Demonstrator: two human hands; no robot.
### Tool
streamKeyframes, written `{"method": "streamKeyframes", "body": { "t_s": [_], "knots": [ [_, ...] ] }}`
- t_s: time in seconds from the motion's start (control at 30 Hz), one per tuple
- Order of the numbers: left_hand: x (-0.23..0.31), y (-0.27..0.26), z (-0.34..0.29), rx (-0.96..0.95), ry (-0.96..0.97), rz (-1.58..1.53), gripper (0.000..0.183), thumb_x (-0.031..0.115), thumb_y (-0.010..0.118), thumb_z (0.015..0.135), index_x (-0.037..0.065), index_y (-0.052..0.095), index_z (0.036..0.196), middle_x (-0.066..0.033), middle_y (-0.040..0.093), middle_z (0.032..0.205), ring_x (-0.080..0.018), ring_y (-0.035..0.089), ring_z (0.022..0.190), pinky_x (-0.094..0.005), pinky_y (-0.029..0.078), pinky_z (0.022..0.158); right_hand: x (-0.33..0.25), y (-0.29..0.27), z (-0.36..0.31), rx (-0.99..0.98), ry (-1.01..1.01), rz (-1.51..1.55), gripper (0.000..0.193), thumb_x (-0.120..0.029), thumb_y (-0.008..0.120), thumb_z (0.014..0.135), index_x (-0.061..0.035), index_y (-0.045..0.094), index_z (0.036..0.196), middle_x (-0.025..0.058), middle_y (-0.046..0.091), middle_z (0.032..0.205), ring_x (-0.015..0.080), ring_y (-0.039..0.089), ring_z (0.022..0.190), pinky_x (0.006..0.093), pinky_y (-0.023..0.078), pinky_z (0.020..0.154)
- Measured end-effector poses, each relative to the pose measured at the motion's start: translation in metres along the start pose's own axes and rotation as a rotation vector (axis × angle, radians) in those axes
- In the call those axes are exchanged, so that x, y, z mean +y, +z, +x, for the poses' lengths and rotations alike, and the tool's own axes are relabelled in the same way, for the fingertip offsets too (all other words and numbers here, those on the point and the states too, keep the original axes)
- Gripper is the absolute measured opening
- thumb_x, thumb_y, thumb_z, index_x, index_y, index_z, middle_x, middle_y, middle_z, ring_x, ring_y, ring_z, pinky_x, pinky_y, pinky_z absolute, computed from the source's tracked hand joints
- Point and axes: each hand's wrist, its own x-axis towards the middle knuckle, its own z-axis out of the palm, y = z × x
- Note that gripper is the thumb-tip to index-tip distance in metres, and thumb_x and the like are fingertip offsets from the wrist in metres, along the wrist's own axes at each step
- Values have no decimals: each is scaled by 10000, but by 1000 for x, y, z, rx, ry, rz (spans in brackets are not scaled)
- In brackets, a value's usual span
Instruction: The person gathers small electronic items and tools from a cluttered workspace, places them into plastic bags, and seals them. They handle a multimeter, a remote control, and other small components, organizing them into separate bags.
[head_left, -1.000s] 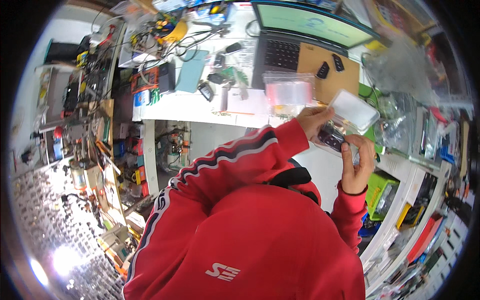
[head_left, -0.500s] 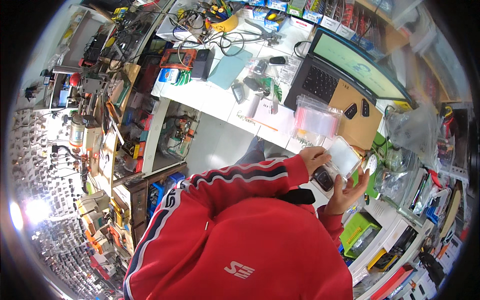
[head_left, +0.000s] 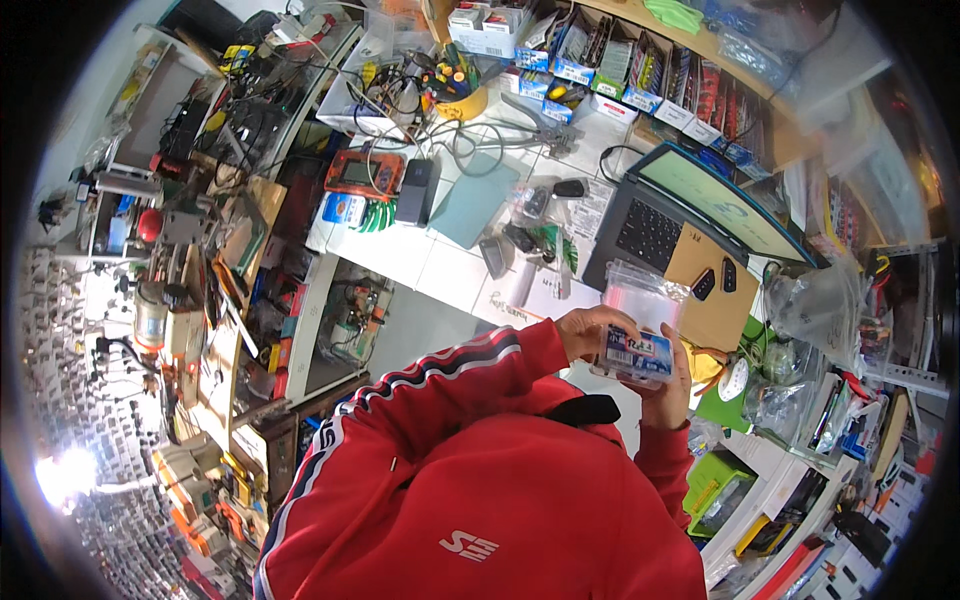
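Work in hand: a small clear packet point(head_left: 638, 353) with a blue-and-white label is held up in front of the chest, above the near edge of the white desk point(head_left: 400, 255). The left hand point(head_left: 588, 331) is closed on its left end, fingers curled over the top; the right hand point(head_left: 676, 392) grips its right side from below and behind. The packet appears lifted clear of the desk and not yet set down or put away; whether it has been opened cannot be told. Contents of the packet are too small to make out. A clear zip bag point(head_left: 645, 298) stands just behind the packet, touching or nearly so; it looks empty or holds only flat clear stock. Further containers: a yellow cup point(head_left: 462, 95) at the back of the desk holding tools, a row of open boxes point(head_left: 600, 60) on the shelf with packaged goods, and clear bags point(head_left: 815, 305) to the right of the laptop point(head_left: 690, 220), contents indistinct.
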Motion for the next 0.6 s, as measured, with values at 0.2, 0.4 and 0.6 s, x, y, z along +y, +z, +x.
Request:
{"method": "streamKeyframes", "body": {
  "t_s": [0.2, 0.4, 0.6],
  "knots": [
    [42, -76, -16, -133, -69, -45, 432, -11, 523, 702, 114, 458, 1110, -106, 338, 1197, -231, 324, 1130, -317, 342, 896, 11, 72, 37, -21, 114, 276, 493, -327, 365, 792, -65, 309, 1205, 132, 427, 1139, 276, 481, 979, 445, 441, 761],
    [73, -127, -24, -149, -105, -55, 491, 28, 579, 679, 42, 405, 1138, -119, 314, 1211, -212, 341, 1105, -299, 307, 906, 27, 127, 58, -53, -18, 128, 497, -162, 459, 771, -58, 277, 1223, 112, 439, 1104, 231, 478, 974, 390, 433, 773],
    [88, -141, -22, 55, 9, 29, 574, 62, 603, 687, 33, 331, 1191, -83, 415, 1127, -168, 399, 1058, -284, 328, 882, 37, 143, 72, 80, 7, 139, 440, -120, 484, 797, -84, 308, 1200, 70, 472, 1056, 180, 505, 931, 333, 459, 746]
  ]
}}
